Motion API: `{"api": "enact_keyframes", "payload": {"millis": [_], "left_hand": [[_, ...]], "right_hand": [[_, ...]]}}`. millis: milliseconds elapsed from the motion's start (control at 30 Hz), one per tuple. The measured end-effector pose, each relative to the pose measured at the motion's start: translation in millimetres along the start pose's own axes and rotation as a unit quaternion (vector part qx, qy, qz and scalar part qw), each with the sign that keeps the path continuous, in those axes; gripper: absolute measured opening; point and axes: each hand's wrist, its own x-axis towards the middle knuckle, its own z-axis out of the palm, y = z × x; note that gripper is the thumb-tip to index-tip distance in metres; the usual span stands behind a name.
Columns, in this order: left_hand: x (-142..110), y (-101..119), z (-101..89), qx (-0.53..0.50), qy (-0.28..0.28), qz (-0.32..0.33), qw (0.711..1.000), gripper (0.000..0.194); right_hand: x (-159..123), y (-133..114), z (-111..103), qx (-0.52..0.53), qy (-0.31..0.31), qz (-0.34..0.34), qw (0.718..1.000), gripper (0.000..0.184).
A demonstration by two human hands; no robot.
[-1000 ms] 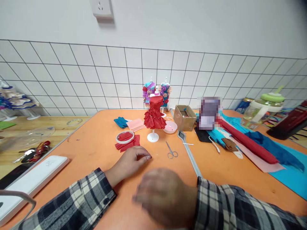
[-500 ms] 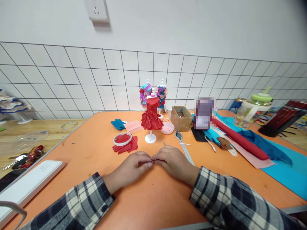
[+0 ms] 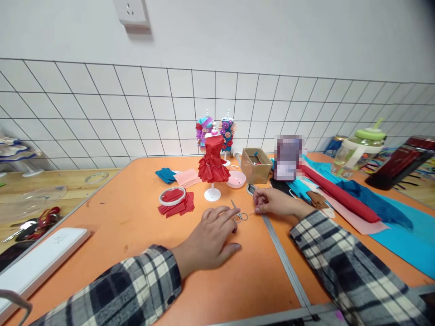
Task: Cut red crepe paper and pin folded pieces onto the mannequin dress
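Left hand (image 3: 210, 237) spread wide, palm down over the orange tabletop (image 3: 118, 253), with nothing visible in its grasp; fingertips reaching over the small scissors (image 3: 240, 216), though cannot tell whether touching. Right hand (image 3: 277, 203) beyond the scissors, on the far side from the left hand, fingers bent in toward the thumb, with a faint pale sliver at the tips; cannot tell whether held or merely beside, nor whether finger and thumb meet. Straight ahead, upright on a white-based mini mannequin (image 3: 212, 194), the red ruffled dress (image 3: 214, 167), complete-looking from the front: smooth bodice above, gathered layers all across the skirt, no bare gap on view. Back of it out of sight, so cannot judge that side. Just beside, toward the left, a stack of red fabric pieces (image 3: 185, 206), loose and unattached, with a white tape roll (image 3: 170, 204) lying on top. Behind these, a pale pink sheet (image 3: 188, 178) and a folded blue cloth (image 3: 165, 175), both flat and apart from the dress. Close to the skirt on the right, a pink dish (image 3: 237, 180), then an open cardboard box (image 3: 258, 174). At the back, near the tiled wall, two decorated mini mannequins (image 3: 227, 131), fully clothed as far as visible. Farther right, a long red roll (image 3: 340, 192) among blue and pink material, well apart from the mannequins.
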Motion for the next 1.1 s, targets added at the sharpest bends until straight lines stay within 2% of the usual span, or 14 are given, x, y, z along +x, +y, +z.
{"api": "enact_keyframes", "payload": {"millis": [167,267,400,567,700,833,900,1000,1100], "left_hand": [[14,7,9.6,0.051,-0.023,-0.020,0.998,0.029],[14,6,10.1,0.063,-0.044,-0.011,0.997,0.026],[14,6,11.3,0.063,-0.074,-0.011,0.995,0.023],[16,5,11.0,0.063,-0.092,-0.008,0.994,0.025],[15,3,9.4,0.055,-0.102,-0.005,0.993,0.027],[14,1,9.6,0.035,-0.106,-0.008,0.994,0.023],[13,1,9.9,0.025,-0.109,-0.011,0.994,0.021],[13,0,9.8,0.005,-0.106,-0.020,0.994,0.020],[13,-1,9.9,-0.019,-0.105,-0.030,0.994,0.019]], "right_hand": [[6,-14,23,-0.010,0.020,-0.010,1.000,0.023],[5,-21,28,-0.067,0.038,0.007,0.997,0.024],[5,-26,32,-0.136,0.049,0.020,0.989,0.023],[8,-23,33,-0.154,0.049,0.021,0.987,0.021],[6,-16,26,-0.149,0.044,0.014,0.988,0.019],[5,-12,22,-0.156,0.085,-0.013,0.984,0.015],[6,-15,25,-0.174,0.111,-0.062,0.976,0.020],[5,-22,35,-0.240,0.099,-0.141,0.955,0.024],[4,-27,41,-0.291,0.077,-0.152,0.942,0.022]]}}
